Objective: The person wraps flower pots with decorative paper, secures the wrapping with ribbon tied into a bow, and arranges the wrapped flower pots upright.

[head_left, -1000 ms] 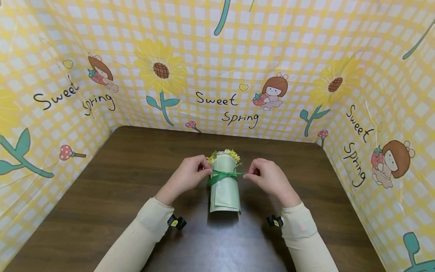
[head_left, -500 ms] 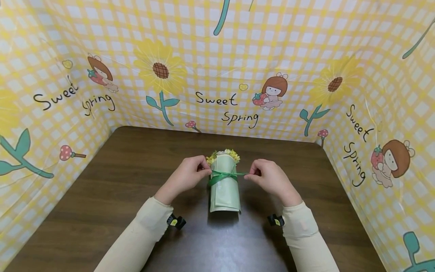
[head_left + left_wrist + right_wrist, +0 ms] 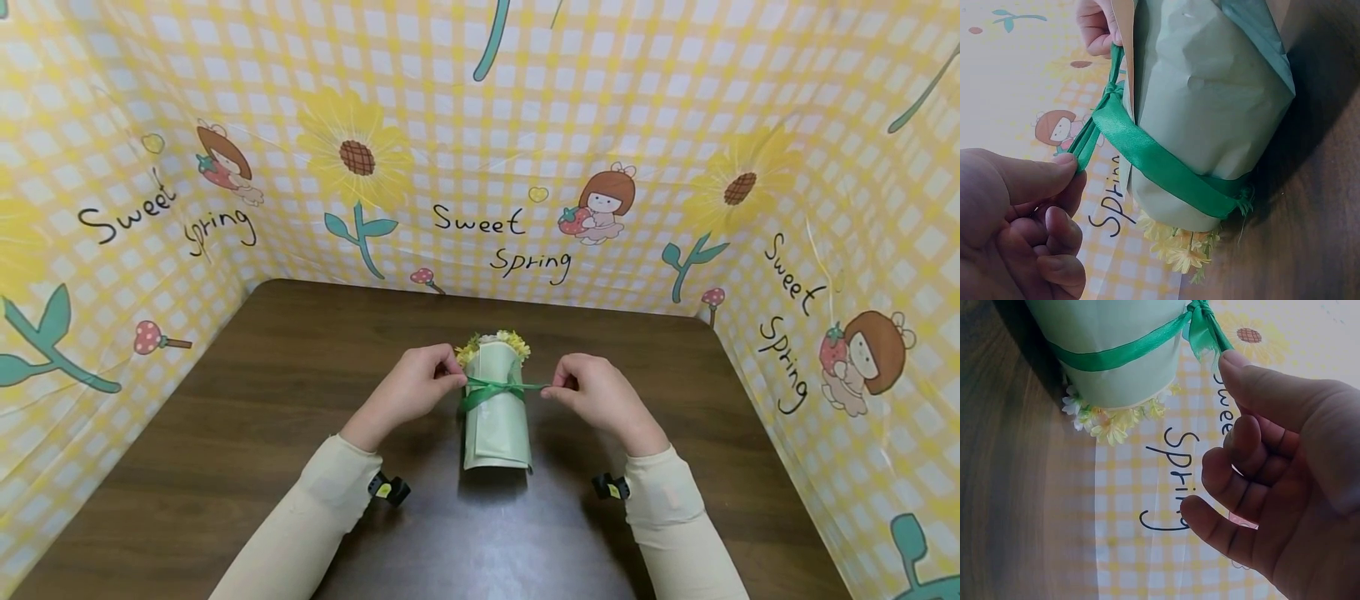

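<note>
A bouquet wrapped in pale green paper (image 3: 497,433) lies on the table, its yellow and white flowers (image 3: 513,342) at the far end. Round the wrap runs a green ribbon (image 3: 1154,159), knotted on the upper side. My left hand (image 3: 420,379) pinches one part of the ribbon between thumb and forefinger, left of the bouquet. On the other side my right hand (image 3: 600,396) pinches the opposite part, which is drawn out from the knot. In the right wrist view its other fingers (image 3: 1229,481) are loosely bent, and a short ribbon tail hangs near the knot.
The brown wooden table (image 3: 225,450) extends around the bouquet. A yellow checked cloth (image 3: 465,150) with printed flowers and lettering stands as walls at the back and both sides. Each wrist carries a small black camera (image 3: 390,490).
My right hand has shifted slightly to the right, and the ribbon on that side is drawn out a little longer. The left hand and the bouquet have hardly moved.
</note>
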The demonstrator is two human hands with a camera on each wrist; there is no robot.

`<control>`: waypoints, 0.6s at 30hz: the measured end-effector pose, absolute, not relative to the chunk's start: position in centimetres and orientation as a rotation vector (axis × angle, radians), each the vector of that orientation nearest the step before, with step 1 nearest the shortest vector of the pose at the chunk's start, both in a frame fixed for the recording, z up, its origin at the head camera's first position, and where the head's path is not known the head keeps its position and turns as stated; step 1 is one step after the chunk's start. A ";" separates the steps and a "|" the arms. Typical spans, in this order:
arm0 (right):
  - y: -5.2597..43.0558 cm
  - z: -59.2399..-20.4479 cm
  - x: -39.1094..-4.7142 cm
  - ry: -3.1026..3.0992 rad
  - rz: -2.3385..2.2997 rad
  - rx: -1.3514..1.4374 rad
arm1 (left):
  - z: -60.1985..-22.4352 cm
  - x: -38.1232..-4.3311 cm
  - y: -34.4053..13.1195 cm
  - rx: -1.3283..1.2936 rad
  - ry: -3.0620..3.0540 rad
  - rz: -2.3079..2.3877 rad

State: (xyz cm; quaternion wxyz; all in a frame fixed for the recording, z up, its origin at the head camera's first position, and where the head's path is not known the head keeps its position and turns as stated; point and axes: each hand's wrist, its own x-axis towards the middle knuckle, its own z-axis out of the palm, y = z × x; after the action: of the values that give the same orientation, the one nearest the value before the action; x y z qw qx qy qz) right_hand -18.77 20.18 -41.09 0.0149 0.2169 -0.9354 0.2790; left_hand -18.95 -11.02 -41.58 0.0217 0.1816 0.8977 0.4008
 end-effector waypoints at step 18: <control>20.4 -41.1 -18.8 -2.922 0.886 0.712 | -41.6 -19.0 -11.2 0.567 2.791 1.230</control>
State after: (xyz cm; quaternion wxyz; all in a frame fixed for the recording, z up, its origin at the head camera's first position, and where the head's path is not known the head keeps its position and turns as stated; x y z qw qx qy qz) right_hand -18.79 20.38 -41.06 0.0030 0.2270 -0.9320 0.2824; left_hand -18.96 -11.18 -41.63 0.0198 0.1827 0.8995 0.3963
